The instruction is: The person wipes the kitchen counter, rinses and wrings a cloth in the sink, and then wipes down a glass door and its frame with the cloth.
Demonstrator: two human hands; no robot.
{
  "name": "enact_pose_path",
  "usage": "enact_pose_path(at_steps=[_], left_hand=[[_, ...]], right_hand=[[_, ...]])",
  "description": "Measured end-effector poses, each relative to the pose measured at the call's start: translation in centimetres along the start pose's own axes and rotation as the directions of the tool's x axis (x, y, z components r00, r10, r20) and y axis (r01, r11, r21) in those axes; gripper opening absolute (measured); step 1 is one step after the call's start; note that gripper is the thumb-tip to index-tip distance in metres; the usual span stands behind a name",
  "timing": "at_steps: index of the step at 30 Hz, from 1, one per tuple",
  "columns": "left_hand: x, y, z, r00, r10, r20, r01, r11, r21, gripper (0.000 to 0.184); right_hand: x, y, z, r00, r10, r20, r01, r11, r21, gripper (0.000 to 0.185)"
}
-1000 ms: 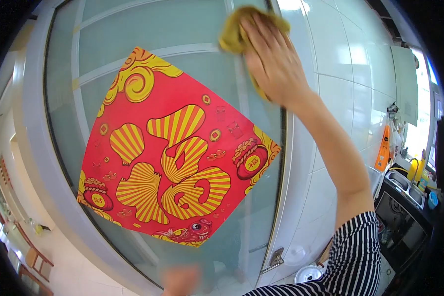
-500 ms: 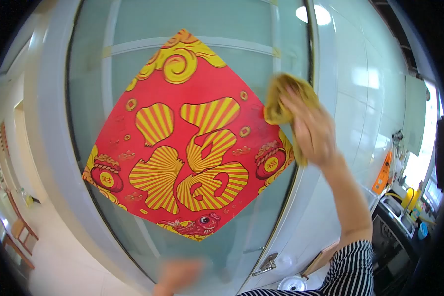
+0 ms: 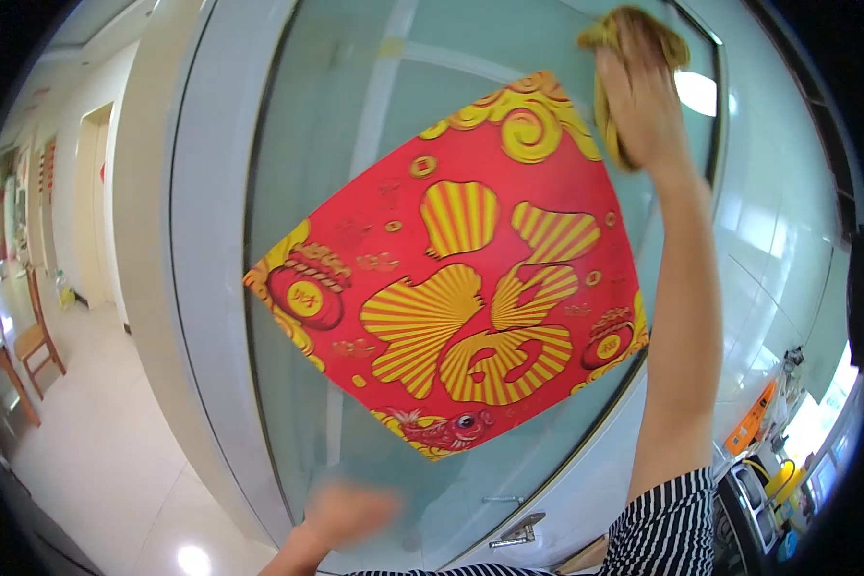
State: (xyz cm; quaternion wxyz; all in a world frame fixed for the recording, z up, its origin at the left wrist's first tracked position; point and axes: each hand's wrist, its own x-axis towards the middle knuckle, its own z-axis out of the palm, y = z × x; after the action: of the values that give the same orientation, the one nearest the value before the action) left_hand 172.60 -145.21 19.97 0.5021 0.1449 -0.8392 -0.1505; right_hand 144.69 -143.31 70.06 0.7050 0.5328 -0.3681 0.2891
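Note:
My right hand (image 3: pixel 646 101) presses a mustard-yellow cloth (image 3: pixel 664 40) against the upper right of a glass door (image 3: pixel 461 48). The cloth bunches around its fingers and hangs below the palm. Stuck on the glass is a red diamond-shaped poster (image 3: pixel 509 230) with a large yellow-striped Chinese character, gold clouds, coins and a fish. The cloth lies above and right of the poster's top corner. Low in the view, my left hand (image 3: pixel 350 514) is in front of the lower part of the glass, below the poster. Motion blur hides its fingers.
A metal door handle (image 3: pixel 520 531) sits at the lower right of the door. To the right are a tiled wall (image 3: pixel 758 250), an orange object (image 3: pixel 751 419) and a sink (image 3: pixel 756 494). At the far left a wooden chair (image 3: pixel 36 336) stands on the pale floor.
My right hand and the cloth have moved up, from beside the poster's right edge to the glass above it. The view has turned and tilted. My left hand stays low and blurred.

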Motion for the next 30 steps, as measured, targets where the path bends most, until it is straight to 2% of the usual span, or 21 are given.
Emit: enact_pose_path(at_steps=[2, 4, 5, 6, 7, 9, 10, 12, 13, 15, 16, 17, 18, 20, 22, 23, 24, 25, 27, 28, 30], left_hand=[[-0.8, -0.4, -0.3, 0.998, -0.054, -0.04, 0.053, 0.998, -0.042, 0.017], [-1.3, -0.5, -1.0, 0.997, -0.066, -0.048, 0.066, 0.998, 0.008, 0.017], [-1.6, -0.8, -1.0, 0.995, -0.081, -0.057, 0.081, 0.997, 0.008, 0.017], [-2.0, -1.2, -0.8, 0.993, -0.086, -0.083, 0.086, 0.996, -0.003, 0.017], [-2.3, -1.1, -1.1, 0.991, -0.095, -0.096, 0.095, 0.995, -0.008, 0.018], [-2.2, -0.6, -1.9, 0.993, -0.084, -0.088, 0.087, 0.996, 0.028, 0.019], [-2.1, -0.3, -2.3, 0.996, -0.064, -0.062, 0.068, 0.995, 0.068, 0.019], [-2.3, -0.2, -2.5, 0.996, -0.049, -0.08, 0.053, 0.997, 0.052, 0.02], [-2.4, -0.2, -2.7, 0.994, -0.02, -0.104, 0.024, 0.999, 0.038, 0.02], [-2.1, 1.2, -4.3, 0.994, 0.005, -0.11, 0.007, 0.994, 0.11, 0.021], [-1.6, 1.5, -4.8, 0.992, 0.047, -0.118, -0.026, 0.984, 0.178, 0.021], [-1.5, 1.4, -4.9, 0.993, 0.073, -0.091, -0.057, 0.985, 0.165, 0.021], [-2.0, 1.2, -4.9, 0.992, 0.049, -0.116, -0.029, 0.984, 0.174, 0.021], [-1.9, 1.1, -4.9, 0.992, 0.053, -0.114, -0.032, 0.983, 0.183, 0.021], [-1.4, 1.3, -4.6, 0.993, 0.027, -0.113, -0.006, 0.983, 0.186, 0.017], [-1.2, 1.5, -4.3, 0.995, 0.032, -0.097, -0.014, 0.983, 0.182, 0.017], [-0.9, 1.5, -3.9, 0.995, 0.043, -0.089, -0.028, 0.986, 0.165, 0.017], [-0.6, 1.5, -3.5, 0.995, 0.052, -0.084, -0.039, 0.988, 0.148, 0.018], [-0.4, 1.6, -2.7, 0.998, 0.048, -0.051, -0.041, 0.99, 0.132, 0.018], [-0.4, 1.6, -2.5, 0.999, 0.046, -0.029, -0.042, 0.992, 0.119, 0.018], [-0.3, 1.7, -2.3, 0.998, 0.056, -0.024, -0.053, 0.99, 0.134, 0.017]], right_hand=[[4.4, -0.9, 2.2, 0.999, 0.039, 0.011, -0.039, 0.998, 0.053, 0.055], [8.6, -4.4, 2.3, 0.997, -0.066, 0.047, 0.05, 0.957, 0.287, 0.053], [9.6, -6.9, 2.8, 0.997, -0.064, -0.053, 0.079, 0.935, 0.345, 0.047], [10.8, -8.8, 3.3, 0.971, -0.228, 0.078, 0.199, 0.942, 0.269, 0.044], [11.9, -10.8, 3.6, 0.903, -0.37, 0.218, 0.327, 0.922, 0.208, 0.041], [10.5, -18.9, -0.6, 0.838, -0.244, 0.488, 0.182, 0.968, 0.173, 0.037], [8.2, -21.2, -2.7, 0.882, -0.218, 0.418, 0.049, 0.924, 0.379, 0.038], [5.0, -24.5, -1.6, 0.955, -0.222, 0.195, 0.122, 0.897, 0.424, 0.036], [3.0, -26.2, 0.9, 0.952, -0.305, 0.038, 0.288, 0.929, 0.231, 0.038], [-1.3, -29.5, -0.5, 0.95, -0.288, 0.121, 0.249, 0.932, 0.262, 0.039], [-4.1, -31.3, -0.5, 0.979, -0.2, -0.047, 0.206, 0.94, 0.271, 0.039], [-6.1, -32.1, -1.6, 0.953, -0.301, 0.02, 0.289, 0.93, 0.228, 0.04], [-6.5, -31.6, -1.8, 0.959, -0.281, 0.045, 0.267, 0.944, 0.195, 0.04], [-6.7, -30.1, -2.1, 0.945, -0.327, -0.012, 0.299, 0.848, 0.438, 0.038], [-4.2, -26.5, -1.5, 0.968, -0.252, 0.0, 0.247, 0.948, 0.2, 0.035], [-2.7, -23.9, -1.2, 0.969, -0.218, 0.119, 0.223, 0.974, -0.031, 0.034], [-0.1, -20.8, -2.9, 0.932, -0.118, 0.342, 0.126, 0.992, -0.002, 0.032], [1.7, -17.8, -4.2, 0.836, -0.025, 0.548, 0.024, 1.0, 0.008, 0.029], [1.8, -12.3, -2.4, 0.962, 0.155, 0.224, -0.119, 0.979, -0.165, 0.036], [0.9, -11.6, -4.9, 0.907, 0.278, 0.316, -0.301, 0.953, 0.024, 0.036], [-2.5, -7.4, -5.7, 0.931, 0.265, 0.249, -0.292, 0.954, 0.074, 0.037]])
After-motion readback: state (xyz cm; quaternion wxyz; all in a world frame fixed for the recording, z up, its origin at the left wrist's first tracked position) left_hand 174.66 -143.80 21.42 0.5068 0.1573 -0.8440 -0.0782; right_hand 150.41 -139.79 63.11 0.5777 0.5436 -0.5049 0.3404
